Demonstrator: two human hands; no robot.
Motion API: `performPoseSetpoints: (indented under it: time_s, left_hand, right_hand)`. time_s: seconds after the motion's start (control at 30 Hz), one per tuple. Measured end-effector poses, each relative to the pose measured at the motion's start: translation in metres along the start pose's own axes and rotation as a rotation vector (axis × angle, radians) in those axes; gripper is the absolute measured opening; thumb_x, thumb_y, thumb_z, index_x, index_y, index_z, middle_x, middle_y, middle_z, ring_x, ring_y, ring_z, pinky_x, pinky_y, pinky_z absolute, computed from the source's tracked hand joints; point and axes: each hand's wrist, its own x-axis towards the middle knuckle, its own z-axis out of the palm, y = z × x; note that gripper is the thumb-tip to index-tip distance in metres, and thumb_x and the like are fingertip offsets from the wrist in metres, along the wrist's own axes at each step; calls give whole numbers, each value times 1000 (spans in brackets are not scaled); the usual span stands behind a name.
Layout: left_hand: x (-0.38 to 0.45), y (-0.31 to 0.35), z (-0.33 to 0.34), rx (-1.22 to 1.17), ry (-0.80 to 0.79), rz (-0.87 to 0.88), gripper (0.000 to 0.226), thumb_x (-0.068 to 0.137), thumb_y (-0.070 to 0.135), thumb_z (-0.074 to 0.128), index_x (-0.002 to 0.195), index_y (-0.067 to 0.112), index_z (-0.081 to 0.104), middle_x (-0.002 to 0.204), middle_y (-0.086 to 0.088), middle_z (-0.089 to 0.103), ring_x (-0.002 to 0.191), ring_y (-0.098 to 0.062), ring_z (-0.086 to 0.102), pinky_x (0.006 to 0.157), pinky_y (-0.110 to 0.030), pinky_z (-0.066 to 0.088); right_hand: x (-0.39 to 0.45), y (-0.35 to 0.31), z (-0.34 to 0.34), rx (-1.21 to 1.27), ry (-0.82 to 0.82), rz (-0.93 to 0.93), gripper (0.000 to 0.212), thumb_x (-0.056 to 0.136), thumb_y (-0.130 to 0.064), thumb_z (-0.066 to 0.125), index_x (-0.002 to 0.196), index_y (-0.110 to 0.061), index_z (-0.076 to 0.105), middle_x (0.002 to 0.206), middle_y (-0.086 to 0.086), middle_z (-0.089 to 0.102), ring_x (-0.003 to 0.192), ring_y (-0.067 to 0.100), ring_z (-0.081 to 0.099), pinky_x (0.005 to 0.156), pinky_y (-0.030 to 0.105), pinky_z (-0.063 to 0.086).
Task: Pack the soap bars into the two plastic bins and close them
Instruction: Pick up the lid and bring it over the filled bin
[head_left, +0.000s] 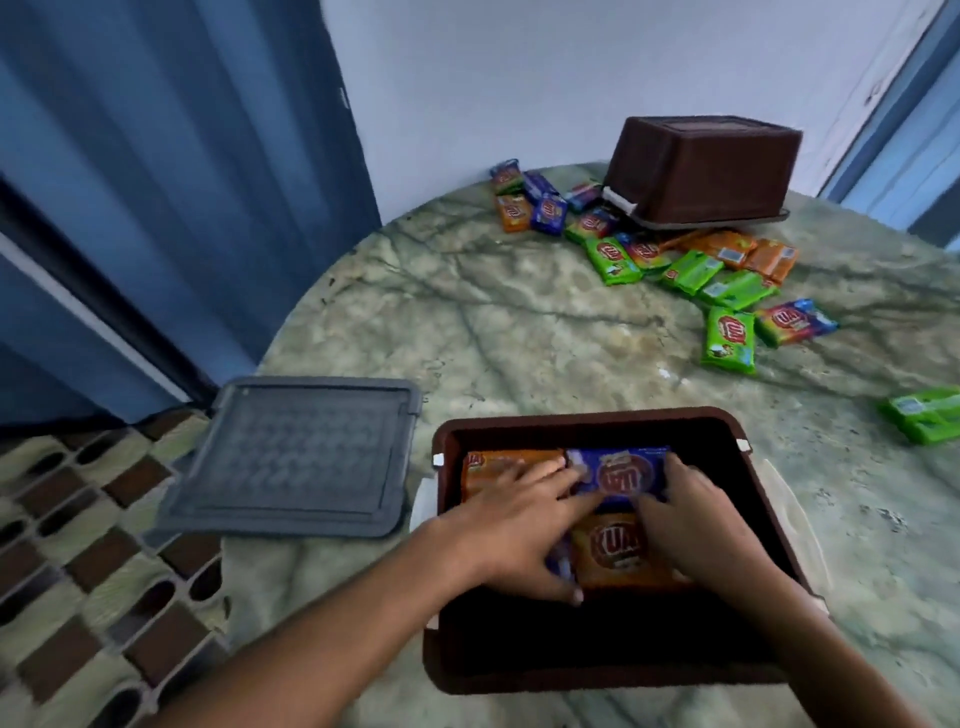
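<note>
Early stage. Near bin, lower centre, holds only a few soap bars. Left hand and right hand both inside it, fingers flat, pressing the bars into place — gripping nothing. Grey lid lies off, to the left. Loose bars scattered on the table, upper right, around the second bin — upturned, unfilled. Most packing and both closings remain.

Home room, round marble-look table, blue curtain, plain white wall, patterned tiled floor
</note>
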Motion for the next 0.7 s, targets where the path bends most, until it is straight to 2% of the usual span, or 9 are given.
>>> performPoseSetpoints:
  time_s: [0.07, 0.17, 0.23, 0.3, 0.37, 0.43, 0.47, 0.57, 0.7]
  left_hand:
    - [-25, -13, -23, -282, 182, -47, 69, 84, 46, 64, 144, 24, 36, 139, 1, 49, 123, -11, 47, 103, -33, 42]
    - [-76, -59, -55, -421, 481, -204, 49, 87, 37, 63, 133, 24, 52, 114, 11, 61, 97, -2, 59, 84, -23, 50]
    - [-106, -107, -62, -502, 605, -364, 41, 87, 30, 66, 126, 20, 58, 108, 8, 64, 94, -5, 61, 81, -22, 49]
    - [-137, -168, -56, -573, 685, -603, 37, 83, 30, 67, 118, 17, 63, 101, 2, 68, 92, -11, 63, 83, -28, 48]
    - [-158, -219, -39, -696, 718, -813, 29, 76, 28, 64, 102, 14, 68, 89, -6, 68, 85, -18, 61, 79, -31, 48]
    - [-172, -249, -23, -821, 742, -958, 7, 80, 19, 59, 81, 14, 64, 71, -5, 58, 74, -20, 53, 61, -29, 41]
    - [-175, -259, -16, -860, 746, -1018, 7, 84, 14, 56, 79, 13, 61, 68, -4, 53, 70, -20, 50, 56, -27, 36]
    - [-179, -273, 10, -875, 689, -1138, 13, 92, 14, 48, 90, 8, 60, 83, -10, 56, 74, -22, 50, 62, -26, 36]
    - [-175, -276, 37, -1021, 612, -1191, 30, 94, 19, 45, 117, 4, 57, 101, -10, 53, 100, -28, 52, 80, -34, 36]
  right_hand:
    - [-26, -39, -29, -88, 115, -170, 43, 91, -26, 53, 130, -9, 53, 127, 15, 59, 115, 33, 56, 91, 37, 47]
    - [-39, -107, -40, 191, 93, -373, 29, 91, -17, 56, 112, 1, 66, 109, 19, 69, 101, 34, 63, 82, 37, 49]
    - [-34, -156, -25, 529, -108, -353, 20, 89, -9, 55, 84, 8, 63, 88, 29, 65, 79, 39, 62, 74, 42, 54]
    - [-20, -204, 7, 797, -408, -188, 15, 90, -6, 54, 76, 0, 57, 85, 23, 55, 72, 32, 56, 68, 38, 53]
    - [6, -236, 46, 836, -602, -32, 8, 91, -13, 54, 87, -7, 51, 96, 16, 48, 87, 30, 54, 69, 36, 51]
    - [42, -250, 99, 792, -612, -7, 18, 83, -19, 53, 98, -8, 51, 112, 14, 48, 103, 30, 52, 74, 38, 53]
    - [57, -252, 119, 721, -574, -16, 30, 81, -20, 51, 106, -4, 53, 121, 15, 50, 110, 31, 53, 85, 42, 53]
    - [72, -253, 152, 608, -505, -29, 46, 98, -16, 37, 140, 1, 40, 139, 16, 46, 127, 34, 46, 108, 42, 39]
    - [64, -254, 174, 443, -486, -40, 47, 98, -20, 36, 140, 1, 41, 144, 20, 43, 133, 34, 42, 110, 43, 36]
